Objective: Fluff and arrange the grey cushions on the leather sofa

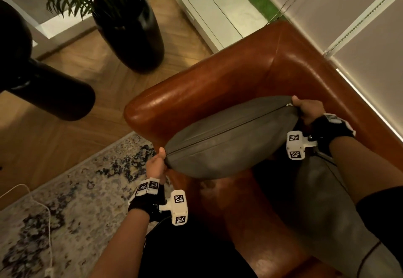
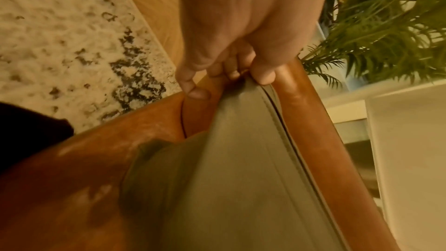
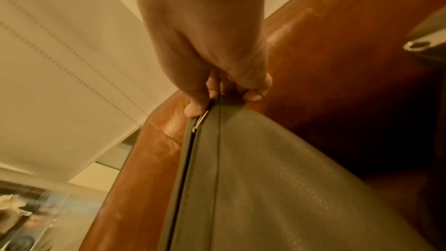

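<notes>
A plump grey cushion (image 1: pixel 229 140) hangs above the corner seat of the brown leather sofa (image 1: pixel 218 76), its zip seam facing up. My left hand (image 1: pixel 157 164) pinches its near left corner, and my right hand (image 1: pixel 305 109) pinches its far right corner by the zip pull. In the left wrist view my left hand (image 2: pixel 231 72) curls on the grey cushion (image 2: pixel 241 178). In the right wrist view my right hand (image 3: pixel 224 94) grips the grey cushion (image 3: pixel 277 188) beside the sofa (image 3: pixel 149 156). A second grey cushion (image 1: pixel 327 208) lies on the seat under my right forearm.
A tall black planter (image 1: pixel 130 31) with a green palm stands on the wood floor left of the sofa arm. A patterned rug (image 1: pixel 65 201) with a white cable lies at lower left. A white low cabinet (image 1: pixel 207 9) and window blinds (image 1: pixel 349 26) sit behind the sofa.
</notes>
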A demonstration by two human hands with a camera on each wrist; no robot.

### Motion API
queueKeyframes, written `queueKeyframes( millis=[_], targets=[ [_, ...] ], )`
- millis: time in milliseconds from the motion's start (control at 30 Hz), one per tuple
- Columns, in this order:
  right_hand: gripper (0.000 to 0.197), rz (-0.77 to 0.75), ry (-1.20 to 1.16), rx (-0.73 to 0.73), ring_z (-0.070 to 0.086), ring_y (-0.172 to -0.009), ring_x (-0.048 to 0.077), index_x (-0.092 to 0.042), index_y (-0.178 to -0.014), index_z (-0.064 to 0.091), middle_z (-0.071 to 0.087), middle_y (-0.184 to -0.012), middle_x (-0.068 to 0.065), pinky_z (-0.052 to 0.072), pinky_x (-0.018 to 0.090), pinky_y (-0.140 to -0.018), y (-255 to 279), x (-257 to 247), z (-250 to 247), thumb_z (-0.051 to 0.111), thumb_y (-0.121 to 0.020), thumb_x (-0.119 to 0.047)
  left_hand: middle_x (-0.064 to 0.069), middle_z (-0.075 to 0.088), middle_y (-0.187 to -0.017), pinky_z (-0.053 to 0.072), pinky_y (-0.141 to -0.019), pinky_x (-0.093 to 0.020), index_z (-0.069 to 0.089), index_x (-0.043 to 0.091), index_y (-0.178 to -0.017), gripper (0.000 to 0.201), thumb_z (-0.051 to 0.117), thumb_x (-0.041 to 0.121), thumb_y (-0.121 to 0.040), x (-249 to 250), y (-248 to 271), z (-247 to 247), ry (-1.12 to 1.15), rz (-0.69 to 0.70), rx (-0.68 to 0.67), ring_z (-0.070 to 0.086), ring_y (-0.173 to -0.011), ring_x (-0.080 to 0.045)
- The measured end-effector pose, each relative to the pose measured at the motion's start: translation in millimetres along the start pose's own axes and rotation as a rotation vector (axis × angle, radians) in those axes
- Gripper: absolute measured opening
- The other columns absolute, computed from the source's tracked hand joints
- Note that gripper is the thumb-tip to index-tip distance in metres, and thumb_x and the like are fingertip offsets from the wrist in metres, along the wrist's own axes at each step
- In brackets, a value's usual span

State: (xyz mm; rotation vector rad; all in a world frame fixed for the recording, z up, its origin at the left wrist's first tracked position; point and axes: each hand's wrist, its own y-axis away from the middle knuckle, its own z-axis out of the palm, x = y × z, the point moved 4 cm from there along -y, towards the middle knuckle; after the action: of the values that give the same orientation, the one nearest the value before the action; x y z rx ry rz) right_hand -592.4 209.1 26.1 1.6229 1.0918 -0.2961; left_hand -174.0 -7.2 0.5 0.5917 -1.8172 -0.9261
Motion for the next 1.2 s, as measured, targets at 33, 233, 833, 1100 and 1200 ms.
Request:
queueKeyframes(
  millis=[33,233,833,1100,1200],
  targets=[
    [0.018,0.026,-0.044,-0.004,0.063,-0.094,0.030,-0.006,-0.074,0.064,0.065,-0.111,0.018,0.052,0.043,-0.085,-2,0,-2,0.073,-0.080,-0.020,-0.011,0.062,-0.088,0.048,-0.094,-0.041,0.062,0.014,-0.067,0.035,0.053,0.036,-0.092,3,0,0,-0.010,0.008,-0.004,0.061,-0.092,-0.032],
    [0.034,0.057,-0.026,0.040,0.063,-0.096,0.033,0.003,-0.098,0.065,0.064,-0.114,0.020,0.053,0.043,-0.083,-5,12,1,0.073,-0.080,-0.024,-0.021,0.065,-0.112,0.046,-0.098,-0.050,0.068,0.012,-0.082,0.050,0.047,0.057,-0.086,-2,-11,5,-0.192,0.096,0.069,0.059,-0.106,-0.038],
    [0.033,-0.197,0.448,-0.023,0.056,-0.071,0.027,-0.004,-0.082,0.066,0.059,-0.080,0.013,0.044,0.035,-0.067,4,-10,-2,0.056,-0.091,-0.034,0.002,0.065,-0.050,0.050,-0.082,-0.041,0.051,0.011,-0.052,0.040,0.068,0.029,-0.083,1,0,-8,-0.007,0.107,0.071,0.061,-0.063,-0.018],
    [0.042,-0.209,0.672,0.030,0.058,-0.104,0.043,0.009,-0.088,0.055,0.056,-0.095,0.030,0.045,0.039,-0.075,17,-6,19,0.043,-0.097,-0.030,-0.024,0.066,-0.095,0.047,-0.092,-0.041,0.066,-0.001,-0.091,0.042,0.056,0.040,-0.089,10,10,-2,-0.352,0.260,0.175,0.061,-0.094,-0.034],
    [0.046,-0.235,0.760,0.028,0.044,-0.123,0.043,0.008,-0.123,0.046,0.047,-0.128,0.031,0.040,0.043,-0.094,30,-7,23,0.047,-0.096,-0.029,-0.024,0.045,-0.135,0.039,-0.102,-0.043,0.043,0.004,-0.134,0.050,0.055,0.029,-0.091,18,27,9,-0.493,0.446,0.140,0.046,-0.122,-0.038]
  ],
)
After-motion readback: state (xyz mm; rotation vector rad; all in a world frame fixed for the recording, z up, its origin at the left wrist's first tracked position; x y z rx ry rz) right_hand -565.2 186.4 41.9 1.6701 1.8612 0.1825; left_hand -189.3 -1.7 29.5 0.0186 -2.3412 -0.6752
